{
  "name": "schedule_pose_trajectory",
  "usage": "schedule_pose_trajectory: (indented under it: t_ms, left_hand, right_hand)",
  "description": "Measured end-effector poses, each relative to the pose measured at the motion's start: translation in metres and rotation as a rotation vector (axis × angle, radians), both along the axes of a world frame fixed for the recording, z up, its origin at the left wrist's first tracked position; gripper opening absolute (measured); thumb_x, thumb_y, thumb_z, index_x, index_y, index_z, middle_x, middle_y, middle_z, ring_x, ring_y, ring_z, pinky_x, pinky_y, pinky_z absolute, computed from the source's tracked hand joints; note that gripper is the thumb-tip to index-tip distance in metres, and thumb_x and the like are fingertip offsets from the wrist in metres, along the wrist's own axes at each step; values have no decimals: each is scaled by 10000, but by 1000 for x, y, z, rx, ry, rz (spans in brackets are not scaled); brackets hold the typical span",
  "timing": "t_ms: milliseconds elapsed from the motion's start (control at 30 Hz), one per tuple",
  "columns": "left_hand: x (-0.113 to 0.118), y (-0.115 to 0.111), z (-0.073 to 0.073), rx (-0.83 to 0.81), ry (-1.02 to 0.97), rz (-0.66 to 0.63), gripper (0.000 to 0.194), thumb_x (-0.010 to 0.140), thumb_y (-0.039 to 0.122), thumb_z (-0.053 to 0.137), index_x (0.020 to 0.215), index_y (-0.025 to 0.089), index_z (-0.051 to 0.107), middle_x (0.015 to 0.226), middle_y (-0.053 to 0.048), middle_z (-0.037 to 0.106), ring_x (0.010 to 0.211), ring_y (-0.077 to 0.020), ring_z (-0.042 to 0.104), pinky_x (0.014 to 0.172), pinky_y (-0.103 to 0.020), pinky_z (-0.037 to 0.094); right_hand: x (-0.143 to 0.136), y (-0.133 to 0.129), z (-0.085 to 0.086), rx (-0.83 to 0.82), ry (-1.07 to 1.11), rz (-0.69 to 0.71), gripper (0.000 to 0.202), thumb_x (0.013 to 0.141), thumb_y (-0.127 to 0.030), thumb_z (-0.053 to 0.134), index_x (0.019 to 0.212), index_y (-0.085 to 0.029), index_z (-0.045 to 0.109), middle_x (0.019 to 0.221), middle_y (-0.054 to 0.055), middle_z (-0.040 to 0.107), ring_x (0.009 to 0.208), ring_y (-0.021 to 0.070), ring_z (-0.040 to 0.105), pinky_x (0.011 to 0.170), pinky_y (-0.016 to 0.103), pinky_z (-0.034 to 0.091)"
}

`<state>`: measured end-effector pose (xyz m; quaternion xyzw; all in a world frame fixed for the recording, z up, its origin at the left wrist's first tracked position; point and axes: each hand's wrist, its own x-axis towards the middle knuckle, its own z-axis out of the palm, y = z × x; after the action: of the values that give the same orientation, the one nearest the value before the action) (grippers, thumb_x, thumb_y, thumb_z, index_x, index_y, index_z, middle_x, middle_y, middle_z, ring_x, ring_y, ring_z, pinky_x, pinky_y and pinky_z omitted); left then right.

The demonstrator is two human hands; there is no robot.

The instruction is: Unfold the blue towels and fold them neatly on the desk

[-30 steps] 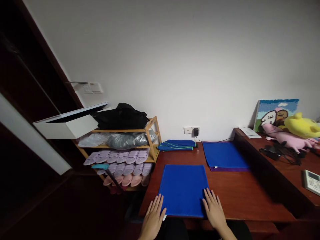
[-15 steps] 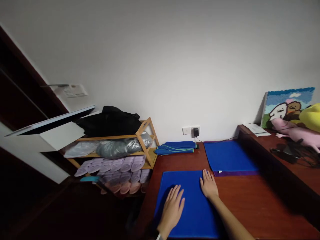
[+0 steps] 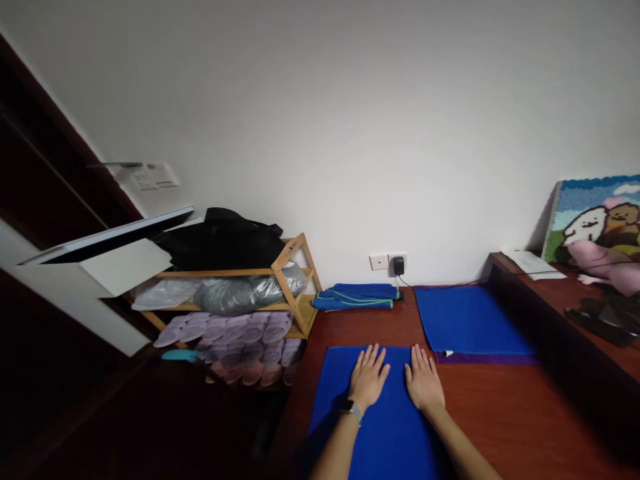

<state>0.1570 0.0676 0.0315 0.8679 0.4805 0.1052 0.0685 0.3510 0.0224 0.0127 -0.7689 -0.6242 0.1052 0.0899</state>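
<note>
The blue cloth (image 3: 390,427) lies spread on the reddish table (image 3: 500,400), directly in front of the person, and I take it as the landmark. Both hands are now at its far edge. One second ago they were at its near corners; half a second ago the right hand was already close to the far right corner, while the left hand was around the middle.

Now the left hand (image 3: 367,383), with a watch (image 3: 351,407) on the wrist, lies palm down on the far part of the cloth, right of its centre line. The right hand (image 3: 424,383) lies palm down across the far right corner. The two hands are apart, with fingers extended, and neither one grips anything. This change suggests that the flattening has reached the far border, which looks straight and without a fold. The near part is covered by the forearms and leaves the picture, so its smoothness I cannot judge.

Beyond the cloth and to its right is a second blue cloth (image 3: 470,320), with a purple layer (image 3: 493,359) showing below it. Straight beyond, near the wall, there is a green-edged bundle (image 3: 356,295).
</note>
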Motion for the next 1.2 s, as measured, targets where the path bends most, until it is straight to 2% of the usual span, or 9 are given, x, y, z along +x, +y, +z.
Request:
schedule_pose_trajectory:
  t_ms: [233, 400, 533, 667, 767, 867, 1000, 1100, 1200]
  left_hand:
    - [-119, 43, -7, 23, 107, 245, 652, 1043, 591, 263, 1605, 264, 309, 1677, -73, 299, 1547, -277, 260, 1240, -512, 268]
    - [-135, 49, -16, 49, 89, 261, 657, 1046, 576, 261, 1605, 237, 306, 1674, -86, 306, 1544, -264, 270, 1240, -497, 271]
    - [-132, 45, -8, 153, 43, 270, 599, 1053, 512, 300, 1576, 231, 377, 1653, -95, 359, 1521, -263, 330, 1235, -505, 294]
    - [-111, 17, 2, 332, -63, 302, 533, 1061, 388, 283, 1499, 176, 504, 1594, -120, 464, 1485, -280, 400, 1214, -508, 351]
    - [-63, -21, 1, 276, -88, 172, 508, 1057, 372, 285, 1435, 211, 583, 1542, -90, 539, 1459, -288, 440, 1198, -521, 388]
    - [2, -50, -5, 154, -119, 1, 535, 1048, 427, 309, 1529, 257, 472, 1585, -64, 484, 1485, -286, 399, 1221, -539, 361]
    - [62, -57, -9, 38, -127, -146, 590, 1054, 466, 243, 1627, 325, 234, 1657, -5, 336, 1541, -220, 281, 1290, -472, 257]
    - [67, -49, -10, 30, -127, -158, 588, 1057, 481, 243, 1629, 359, 189, 1656, 19, 329, 1535, -202, 293, 1286, -442, 262]
    - [41, -38, -10, 43, -89, -124, 575, 1067, 481, 243, 1625, 353, 190, 1670, 15, 307, 1547, -220, 262, 1277, -490, 249]
  right_hand:
    - [0, 0, -2, 13, 44, -2, 722, 1001, -473, 145, 1618, -100, 167, 1699, 47, 147, 1576, 200, 104, 1282, 406, 62]
    - [0, 4, 1, -34, 5, -10, 708, 1002, -456, 154, 1622, -114, 158, 1704, 37, 127, 1577, 199, 91, 1282, 410, 70]
    - [5, -1, 3, -16, 54, 12, 697, 1009, -442, 130, 1626, -117, 121, 1710, 26, 89, 1573, 181, 90, 1284, 383, 112]
    - [10, -11, -4, 63, 72, 58, 691, 1010, -467, 130, 1624, -153, 181, 1699, 1, 155, 1569, 177, 113, 1290, 387, 113]
    - [10, -13, -7, 40, 54, 79, 697, 1005, -474, 152, 1612, -143, 232, 1682, 20, 219, 1565, 191, 151, 1292, 415, 110]
    - [10, -13, -6, 18, 23, 85, 703, 998, -451, 162, 1608, -108, 218, 1684, 45, 205, 1567, 204, 146, 1289, 423, 108]
    - [13, -14, -11, 17, -12, 160, 675, 949, -348, 280, 1595, -151, 299, 1684, 43, 198, 1570, 222, 125, 1285, 435, 99]
    - [14, -13, -16, 31, -23, 180, 669, 926, -321, 321, 1583, -192, 346, 1686, 29, 195, 1571, 228, 119, 1285, 439, 87]
    - [13, -12, -14, 34, -7, 147, 649, 978, -392, 244, 1588, -189, 332, 1686, 29, 208, 1571, 224, 130, 1283, 443, 94]
